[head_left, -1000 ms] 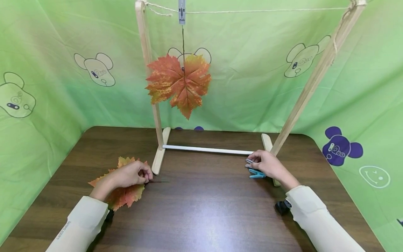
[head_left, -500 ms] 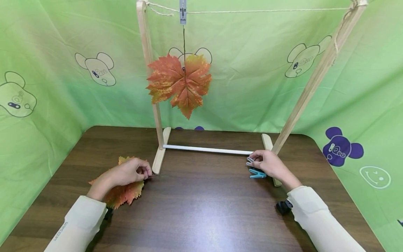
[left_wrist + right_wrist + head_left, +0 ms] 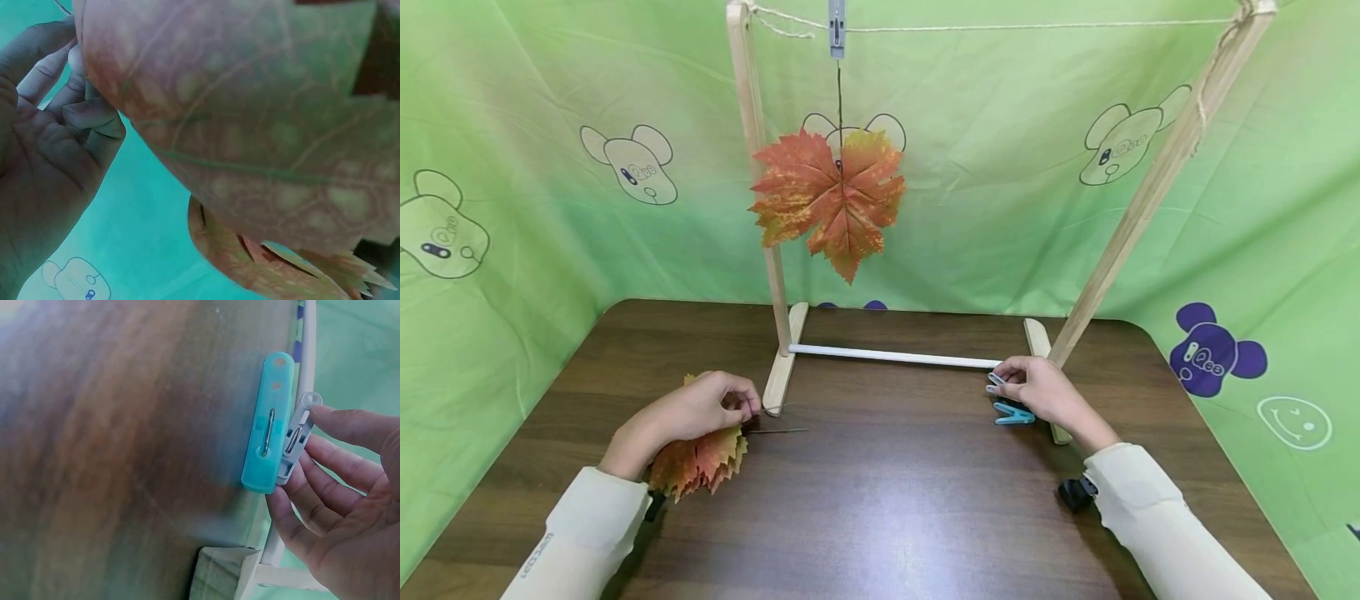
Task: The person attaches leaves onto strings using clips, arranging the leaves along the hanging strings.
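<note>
My left hand [image 3: 700,408] pinches the thin stem of an orange maple leaf, whose underside [image 3: 250,131] fills much of the left wrist view. More orange and yellow leaves [image 3: 700,462] lie stacked on the table beneath that hand, partly hidden by it; a dark stem [image 3: 786,431] sticks out rightward from them. At the rack's right foot, my right hand [image 3: 1037,387] holds a grey clothespin [image 3: 297,440] between thumb and fingers. A blue clothespin [image 3: 269,425] lies close beside it. Another orange leaf [image 3: 835,192] hangs by its stem from a grey clothespin [image 3: 837,29] on the line.
The wooden rack has a left post [image 3: 752,142], a right post [image 3: 1150,192] and a white crossbar [image 3: 895,357] low between them. A string [image 3: 1037,27] spans the top. Green printed cloth [image 3: 985,208] surrounds the brown table [image 3: 880,500].
My left hand has risen slightly and drawn back, lifting a leaf by its stem off the stack and uncovering another stem. The right hand has stayed at the clothespins.
</note>
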The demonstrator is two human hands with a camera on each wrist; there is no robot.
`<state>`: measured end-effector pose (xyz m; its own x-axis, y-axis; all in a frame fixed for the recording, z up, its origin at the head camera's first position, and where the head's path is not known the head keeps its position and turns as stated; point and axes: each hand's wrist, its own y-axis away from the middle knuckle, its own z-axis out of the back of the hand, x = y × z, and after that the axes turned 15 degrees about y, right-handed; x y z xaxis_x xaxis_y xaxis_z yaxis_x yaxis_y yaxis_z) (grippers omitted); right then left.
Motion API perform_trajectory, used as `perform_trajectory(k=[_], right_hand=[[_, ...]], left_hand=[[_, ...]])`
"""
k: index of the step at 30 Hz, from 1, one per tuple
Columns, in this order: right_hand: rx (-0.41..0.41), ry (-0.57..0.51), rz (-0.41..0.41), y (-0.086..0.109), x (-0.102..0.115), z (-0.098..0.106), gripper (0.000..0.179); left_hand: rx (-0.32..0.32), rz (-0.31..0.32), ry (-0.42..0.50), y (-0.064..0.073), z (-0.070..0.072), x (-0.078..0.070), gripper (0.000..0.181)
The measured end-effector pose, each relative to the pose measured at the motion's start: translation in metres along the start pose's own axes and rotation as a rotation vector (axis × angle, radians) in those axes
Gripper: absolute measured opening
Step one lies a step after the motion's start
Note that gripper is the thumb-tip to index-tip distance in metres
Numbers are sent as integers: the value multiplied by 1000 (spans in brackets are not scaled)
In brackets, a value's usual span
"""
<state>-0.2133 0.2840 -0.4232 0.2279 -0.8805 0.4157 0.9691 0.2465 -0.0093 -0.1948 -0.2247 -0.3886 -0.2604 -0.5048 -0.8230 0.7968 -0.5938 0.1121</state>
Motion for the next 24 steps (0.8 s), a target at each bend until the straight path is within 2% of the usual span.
perform_trajectory(k=[8, 15, 24], right_hand=[[-24, -33, 10, -1, 4, 2, 25], [-54, -31, 37, 0, 8, 5, 26], [-101, -60, 30, 0, 14, 10, 25]], left_hand=[[-12, 28, -5, 2, 3, -9, 16], [-15, 19, -12, 2, 4, -12, 17], [-41, 12, -48, 3, 5, -21, 13]])
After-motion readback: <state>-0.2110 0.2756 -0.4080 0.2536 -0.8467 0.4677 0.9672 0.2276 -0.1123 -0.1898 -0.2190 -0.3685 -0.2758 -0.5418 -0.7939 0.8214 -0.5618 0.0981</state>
